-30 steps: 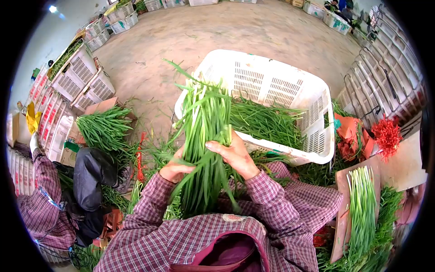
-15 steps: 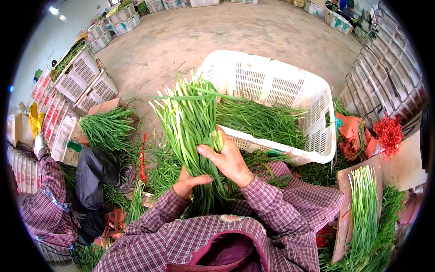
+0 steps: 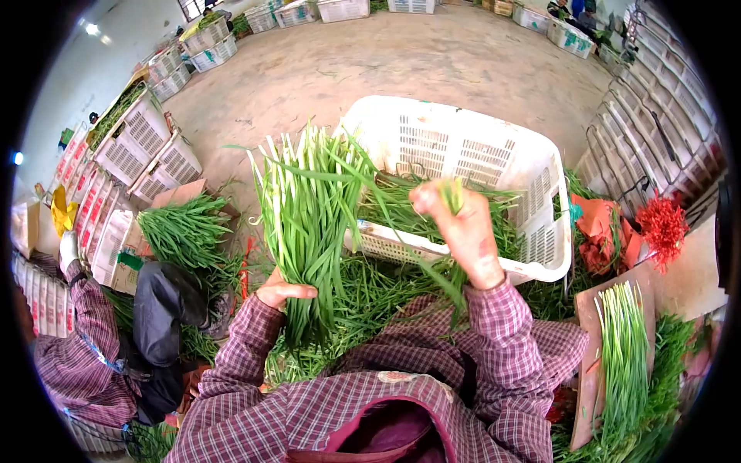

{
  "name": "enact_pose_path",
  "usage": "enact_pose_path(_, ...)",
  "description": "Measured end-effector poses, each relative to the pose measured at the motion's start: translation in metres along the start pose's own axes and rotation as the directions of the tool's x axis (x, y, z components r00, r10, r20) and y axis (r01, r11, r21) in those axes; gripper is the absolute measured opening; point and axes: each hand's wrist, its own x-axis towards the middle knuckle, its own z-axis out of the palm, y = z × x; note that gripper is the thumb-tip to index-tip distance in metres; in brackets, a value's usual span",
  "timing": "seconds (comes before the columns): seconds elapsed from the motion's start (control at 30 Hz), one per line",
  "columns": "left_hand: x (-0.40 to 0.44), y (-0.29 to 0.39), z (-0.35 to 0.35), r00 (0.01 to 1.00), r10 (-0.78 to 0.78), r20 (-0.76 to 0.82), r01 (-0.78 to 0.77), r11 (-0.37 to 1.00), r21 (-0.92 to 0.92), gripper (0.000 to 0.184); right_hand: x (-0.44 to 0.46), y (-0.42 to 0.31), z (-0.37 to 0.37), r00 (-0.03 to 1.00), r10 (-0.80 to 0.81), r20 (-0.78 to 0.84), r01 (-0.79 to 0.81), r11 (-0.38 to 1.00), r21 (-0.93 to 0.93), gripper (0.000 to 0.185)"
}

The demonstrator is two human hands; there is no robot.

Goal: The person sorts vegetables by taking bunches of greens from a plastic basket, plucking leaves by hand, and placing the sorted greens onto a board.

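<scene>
My left hand (image 3: pixel 284 295) is wrapped round the lower part of a thick bunch of garlic chives (image 3: pixel 305 208), pale stem ends up and leaves hanging down. In my right hand (image 3: pixel 469 235), raised in front of the crate, a few chives are gripped; their pale ends poke out blurred above the fist and leaves trail below the wrist. Behind that hand stands a white slatted plastic crate (image 3: pixel 544 162) with loose chives (image 3: pixel 394 202) lying in it. More loose chives (image 3: pixel 370 289) cover the floor between my knees and the crate.
At right, a neat bundle of chives (image 3: pixel 621 347) lies on a board (image 3: pixel 588 370), near red ties (image 3: pixel 661 231). Stacked crates (image 3: pixel 656 131) line the right side. At left a person (image 3: pixel 85 347) sits beside a chive pile (image 3: pixel 185 228) and more crates (image 3: pixel 131 147).
My right hand has moved away from the bunch, to the right, carrying a few chives in front of the crate. My left hand has shifted slightly left with the large bunch.
</scene>
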Motion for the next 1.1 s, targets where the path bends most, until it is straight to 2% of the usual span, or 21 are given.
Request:
enact_pose_path(0.07,-0.002,0.004,-0.005,0.999,-0.025,0.027,0.023,0.998,0.057,0.081,0.017,-0.008,-0.005,0.990,-0.098,-0.098,0.077,0.977,-0.200,0.027)
enact_pose_path(0.1,-0.002,0.005,-0.005,0.999,-0.004,0.047,0.000,0.997,0.079,0.081,0.023,-0.018,-0.005,0.990,-0.096,-0.099,0.075,0.977,-0.199,0.027)
enact_pose_path(0.13,-0.002,0.006,-0.006,0.998,0.017,0.068,-0.023,0.995,0.101,0.081,0.029,-0.030,0.000,0.999,-0.051,-0.010,0.048,0.982,-0.181,0.043)
enact_pose_path(0.2,0.000,0.010,-0.006,0.996,-0.023,0.088,0.014,0.994,0.108,0.083,0.032,-0.039,0.014,0.997,-0.007,0.078,0.020,0.986,-0.164,0.062)
enact_pose_path(0.27,0.003,0.013,-0.002,0.989,0.014,0.148,-0.032,0.992,0.126,0.087,0.033,-0.038,0.028,0.971,-0.097,0.220,0.166,0.933,-0.319,0.094)
enact_pose_path(0.3,0.001,0.020,0.004,0.993,0.002,0.121,-0.017,0.993,0.121,0.089,0.033,-0.037,0.033,0.970,-0.095,0.222,0.164,0.934,-0.318,0.094)
enact_pose_path(0.37,0.001,0.027,0.011,0.994,-0.014,0.105,0.002,0.993,0.116,0.090,0.033,-0.033,0.040,0.953,-0.234,0.191,0.298,0.832,-0.467,0.102)
enact_pose_path(0.4,0.001,0.028,0.012,0.995,-0.029,0.090,0.018,0.993,0.113,0.091,0.032,-0.029,0.041,0.954,-0.233,0.190,0.297,0.833,-0.467,0.102)
enact_pose_path(0.5,0.003,0.027,0.009,0.993,-0.029,0.112,0.014,0.992,0.129,0.090,0.030,-0.021,0.042,0.945,-0.279,0.170,0.326,0.793,-0.514,0.095)
enact_pose_path(0.57,0.006,0.026,0.007,0.989,-0.039,0.142,0.019,0.990,0.137,0.087,0.033,-0.020,0.037,0.948,-0.255,0.191,0.316,0.829,-0.461,0.072)
enact_pose_path(0.6,0.007,0.026,0.006,0.989,-0.041,0.143,0.021,0.991,0.135,0.087,0.034,-0.017,0.036,0.948,-0.253,0.192,0.314,0.829,-0.463,0.072)
enact_pose_path(0.67,0.010,0.025,0.004,0.989,-0.039,0.140,0.018,0.988,0.152,0.086,0.036,-0.005,0.038,0.923,-0.327,0.201,0.384,0.809,-0.445,0.043)
enact_pose_path(0.7,0.012,0.023,0.001,0.986,-0.048,0.161,0.021,0.986,0.167,0.087,0.037,-0.002,0.040,0.931,-0.327,0.161,0.364,0.832,-0.418,0.029)
enact_pose_path(0.73,0.012,0.021,-0.002,0.986,-0.052,0.161,0.025,0.986,0.166,0.087,0.040,-0.001,0.038,0.933,-0.323,0.161,0.361,0.833,-0.419,0.029)
enact_pose_path(0.83,0.012,0.020,-0.004,0.978,-0.040,0.204,-0.007,0.975,0.223,0.090,0.043,-0.008,0.026,0.948,-0.280,0.152,0.313,0.726,-0.613,0.020)
enact_pose_path(0.87,0.013,0.019,-0.005,0.978,-0.042,0.206,-0.005,0.975,0.222,0.090,0.045,-0.001,0.026,0.949,-0.278,0.151,0.310,0.726,-0.614,0.020)
enact_pose_path(0.93,0.013,0.017,-0.008,0.976,-0.093,0.195,0.050,0.975,0.215,0.094,0.053,0.016,0.023,0.933,-0.322,0.161,0.341,0.647,-0.682,0.013)
enact_pose_path(0.97,0.012,0.016,-0.009,0.977,-0.093,0.194,0.051,0.976,0.213,0.094,0.060,0.018,0.014,0.899,-0.410,0.154,0.379,0.553,-0.742,0.013)
enact_pose_path(1.0,0.010,0.015,-0.010,0.979,-0.104,0.174,0.071,0.980,0.188,0.097,0.059,0.007,0.003,0.943,-0.330,0.032,0.284,0.755,-0.590,0.014)
enact_pose_path(1.07,0.008,0.009,-0.020,0.981,-0.118,0.157,0.092,0.982,0.165,0.101,0.067,0.007,-0.023,0.978,-0.181,-0.099,0.093,0.814,-0.574,0.015)
enact_pose_path(1.1,0.008,0.001,-0.032,0.983,-0.076,0.165,0.049,0.985,0.165,0.099,0.066,0.001,-0.036,0.985,-0.113,-0.130,0.011,0.794,-0.608,0.015)
